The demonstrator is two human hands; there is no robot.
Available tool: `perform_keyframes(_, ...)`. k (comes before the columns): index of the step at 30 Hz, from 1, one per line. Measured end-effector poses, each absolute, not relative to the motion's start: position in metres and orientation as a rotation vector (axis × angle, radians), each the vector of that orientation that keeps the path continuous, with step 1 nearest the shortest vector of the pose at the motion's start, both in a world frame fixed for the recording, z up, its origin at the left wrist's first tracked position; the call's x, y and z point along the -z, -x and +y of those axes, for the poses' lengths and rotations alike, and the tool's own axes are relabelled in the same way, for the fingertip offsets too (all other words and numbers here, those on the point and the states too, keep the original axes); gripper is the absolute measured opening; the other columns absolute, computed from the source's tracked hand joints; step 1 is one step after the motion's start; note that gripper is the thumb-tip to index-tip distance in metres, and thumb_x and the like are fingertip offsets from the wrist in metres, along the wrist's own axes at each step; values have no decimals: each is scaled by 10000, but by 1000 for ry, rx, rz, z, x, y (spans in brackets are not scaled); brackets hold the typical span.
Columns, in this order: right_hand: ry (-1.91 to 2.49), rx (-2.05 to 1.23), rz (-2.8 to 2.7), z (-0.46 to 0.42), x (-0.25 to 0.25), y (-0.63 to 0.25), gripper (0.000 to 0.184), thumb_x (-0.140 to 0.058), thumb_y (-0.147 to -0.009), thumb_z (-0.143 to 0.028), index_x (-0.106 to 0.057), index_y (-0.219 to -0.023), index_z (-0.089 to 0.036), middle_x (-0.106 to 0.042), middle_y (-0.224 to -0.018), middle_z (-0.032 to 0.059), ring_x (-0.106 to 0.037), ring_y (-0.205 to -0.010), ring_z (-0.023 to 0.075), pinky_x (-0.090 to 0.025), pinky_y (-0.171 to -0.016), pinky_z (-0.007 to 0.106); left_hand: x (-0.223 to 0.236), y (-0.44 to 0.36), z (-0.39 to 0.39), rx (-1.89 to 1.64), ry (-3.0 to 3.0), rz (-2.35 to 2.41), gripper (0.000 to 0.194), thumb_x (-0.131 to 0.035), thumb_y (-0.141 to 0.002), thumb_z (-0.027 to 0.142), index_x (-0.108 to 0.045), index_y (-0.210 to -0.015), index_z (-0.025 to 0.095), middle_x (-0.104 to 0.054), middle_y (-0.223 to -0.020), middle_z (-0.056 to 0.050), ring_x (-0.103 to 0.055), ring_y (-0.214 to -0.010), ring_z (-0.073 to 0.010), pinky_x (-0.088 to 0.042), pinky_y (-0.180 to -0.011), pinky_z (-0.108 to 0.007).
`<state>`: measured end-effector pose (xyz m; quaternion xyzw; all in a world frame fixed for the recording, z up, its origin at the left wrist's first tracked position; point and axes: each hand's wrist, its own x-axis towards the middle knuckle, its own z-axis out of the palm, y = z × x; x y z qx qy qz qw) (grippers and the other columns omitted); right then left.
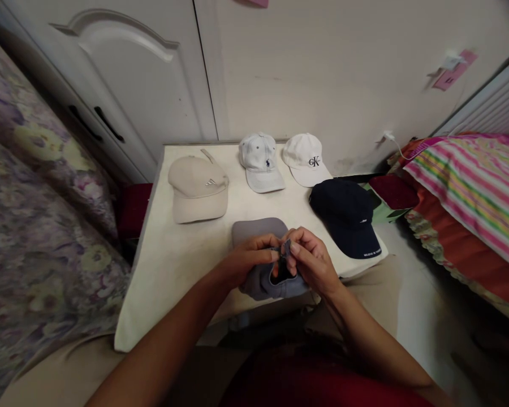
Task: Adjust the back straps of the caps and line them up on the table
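Observation:
A grey-blue baseball cap (263, 282) lies at the table's near edge, its brim pointing away from me and its back opening facing me. My left hand (254, 257) pinches the cap's back strap from the left. From the right, my right hand (311, 257) grips the strap's other part between thumb and fingers, close to the left fingertips. The buckle area is small and partly covered by my fingers. Around it stand a beige cap (197, 186) on the left, a pale blue cap (261, 161) and a white cap (305, 158) behind, and a navy cap (343, 212) on the right.
The table (165, 271) has a cream cover and stands against a white wall and a cabinet door (127, 73). A floral curtain (38, 226) hangs on the left. To the right are a bed with a striped cover (479, 186) and a green box (388, 206).

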<state>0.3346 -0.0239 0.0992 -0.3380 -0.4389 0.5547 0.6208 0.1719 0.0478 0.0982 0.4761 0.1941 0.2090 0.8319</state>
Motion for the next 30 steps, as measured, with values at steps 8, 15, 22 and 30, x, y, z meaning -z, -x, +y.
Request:
perform_keyframes(8, 932, -1279, -969, -25, -102, -341, 216, -737, -830, -359, -619, -896, -191, -515, -538, -79, -428, -417, 75, -390, -430, 197, -100, -174, 46, -489, -961, 450, 233, -779, -703, 246, -571, -761, 156, -675, -604, -2, -601, -504, -110, -467, -525, -210)
perform_keyframes(15, 1006, -1237, -1029, -25, -103, -345, 211, -717, -853, -363, -609, -807, -187, -555, -558, -58, -510, -471, 90, -429, -497, 212, -100, -175, 46, -565, -1019, 433, 212, -767, -707, 211, -567, -741, 150, -660, -686, 7, -608, -551, -107, -479, -570, -231)
perform_keyframes(22, 1138, -1143, -1089, -24, -107, -345, 256, -751, -806, -387, -595, -767, -188, -571, -554, -54, -542, -473, 103, -436, -494, 216, -106, -176, 43, -635, -1096, 411, 203, -749, -728, 186, -552, -703, 144, -621, -736, 20, -599, -567, -95, -470, -580, -234)
perform_keyframes(30, 1175, -1108, -1112, -25, -114, -344, 301, -776, -766, -426, -586, -726, -196, -573, -570, -42, -540, -483, 110, -424, -481, 226, -107, -177, 44, -630, -1140, 453, 220, -745, -723, 191, -533, -685, 148, -612, -742, 22, -589, -568, -88, -467, -573, -227)
